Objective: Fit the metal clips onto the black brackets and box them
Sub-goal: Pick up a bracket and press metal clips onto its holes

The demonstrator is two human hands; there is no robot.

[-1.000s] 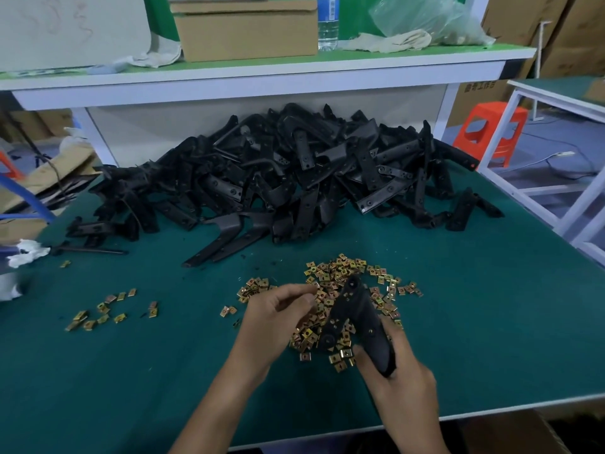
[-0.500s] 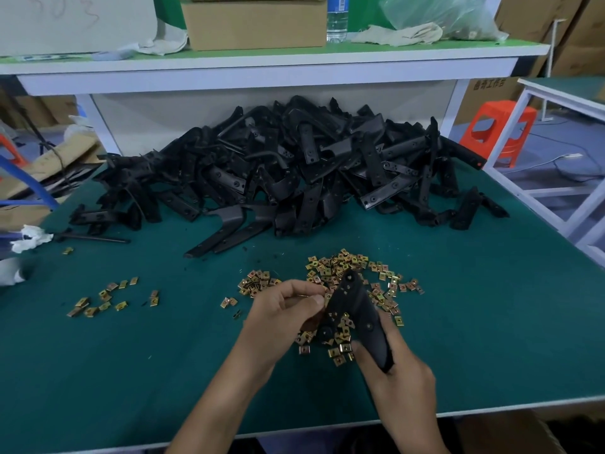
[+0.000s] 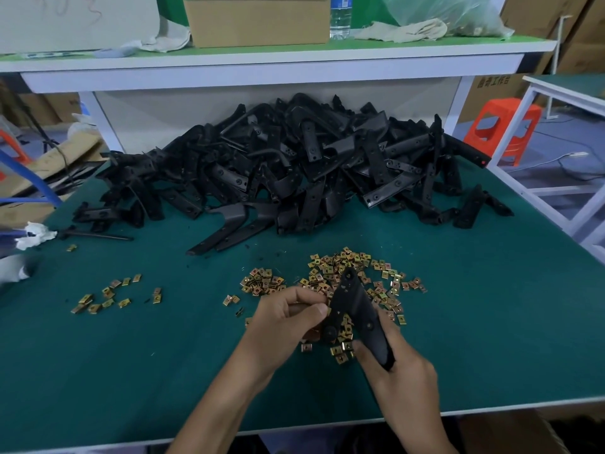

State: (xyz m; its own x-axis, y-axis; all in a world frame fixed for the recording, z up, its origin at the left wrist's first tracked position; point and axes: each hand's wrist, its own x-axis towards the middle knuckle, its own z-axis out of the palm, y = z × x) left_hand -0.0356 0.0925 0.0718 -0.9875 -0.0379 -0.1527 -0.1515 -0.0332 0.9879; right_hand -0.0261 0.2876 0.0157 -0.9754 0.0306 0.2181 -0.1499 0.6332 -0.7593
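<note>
Far left: a small scatter of metal clips (image 3: pixel 108 294), brass-yellow, squarish folded stampings, lying loose on the green, felt-like surface (image 3: pixel 131 371).

Upper centre: bracket pile (image 3: pixel 294 165). Matte black, long flat arms with screw holes, some bent at an angle. Large and tangled. No clip shows on any of them, so judged unfitted.

Lower centre: left hand (image 3: pixel 284 322), fingers curled, thumb and forefinger pinched against the left edge of the held bracket (image 3: pixel 357 309). Whether a clip sits between them cannot be seen.

Just behind: main clip heap (image 3: pixel 343 270), glossy, many pieces.

Lower right: right hand (image 3: pixel 402 385), fingers wrapped round the bracket's lower end, holding it tilted over the heap.

Progress, judged: early. One bracket is in work, no finished ones are visibly set aside, and boxing is not yet begun.
</note>
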